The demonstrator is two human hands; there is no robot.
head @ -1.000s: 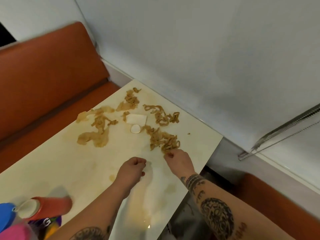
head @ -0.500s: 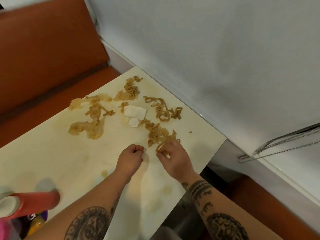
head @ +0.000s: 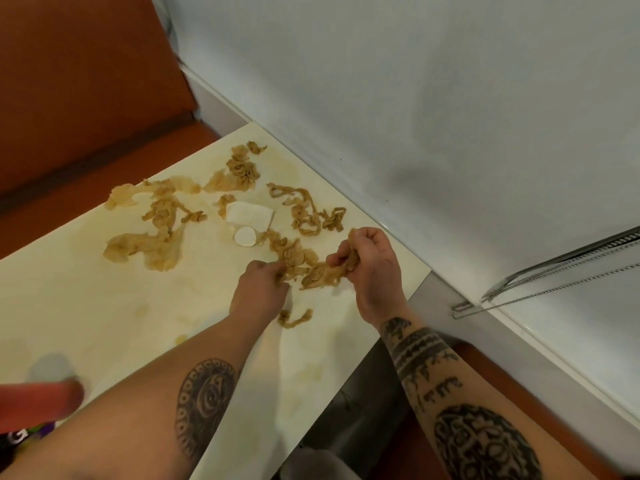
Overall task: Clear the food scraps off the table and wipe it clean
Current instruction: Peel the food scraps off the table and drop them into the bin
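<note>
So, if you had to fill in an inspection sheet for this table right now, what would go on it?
Surface: cream table, smeared with brownish stains.
Job's things: food scraps lie scattered over the far half; one strand of scraps is stretched between the hands; a small scrap lies by the left wrist.
Clutter: white rectangular piece and white disc among the scraps; blurred red bottle at the near left edge.
Grippers: left hand pinches one end of the strand; right hand grips the other end.
Cables: nothing seen.
Surroundings: orange bench, pale wall, metal rail at right.
</note>
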